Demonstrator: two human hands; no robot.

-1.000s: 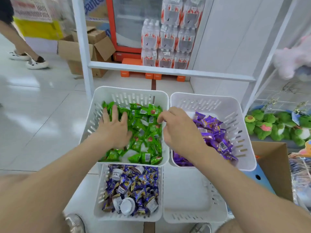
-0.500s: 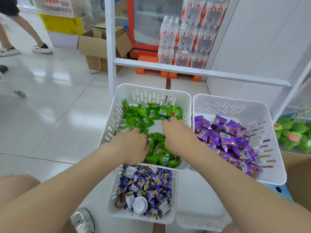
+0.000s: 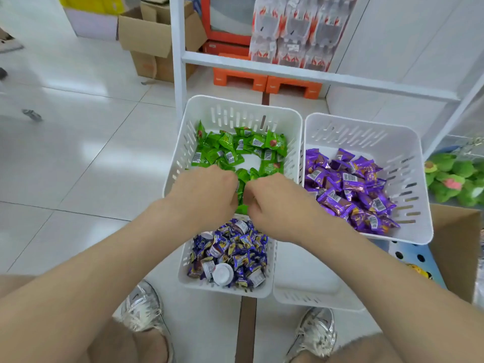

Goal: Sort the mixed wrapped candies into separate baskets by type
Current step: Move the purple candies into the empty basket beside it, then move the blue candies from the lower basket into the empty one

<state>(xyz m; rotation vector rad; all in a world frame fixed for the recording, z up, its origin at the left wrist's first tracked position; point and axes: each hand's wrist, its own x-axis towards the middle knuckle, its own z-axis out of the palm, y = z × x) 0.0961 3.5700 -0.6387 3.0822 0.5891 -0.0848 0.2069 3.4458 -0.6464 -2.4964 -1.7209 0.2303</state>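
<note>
Since both sets of fingers are curled under and hidden behind the knuckles, it cannot be told whether wrappers are held or merely raked; the left hand (image 3: 205, 192) and right hand (image 3: 277, 205) are sunk side by side, almost touching, into the near edge of the green candies (image 3: 230, 150), probably so that a heap is gathered and stray types are exposed; glossy green pillow wrappers with barcodes and a red fruit mark are seen, lying in the green basket (image 3: 243, 106) at twelve o'clock; purple candies (image 3: 348, 184) are kept apart in the purple basket (image 3: 366, 127) at two o'clock; dark blue candies (image 3: 235, 252) are kept in the near basket (image 3: 225, 289) at six o'clock; a fourth basket (image 3: 309, 297) is set at five o'clock.
</note>
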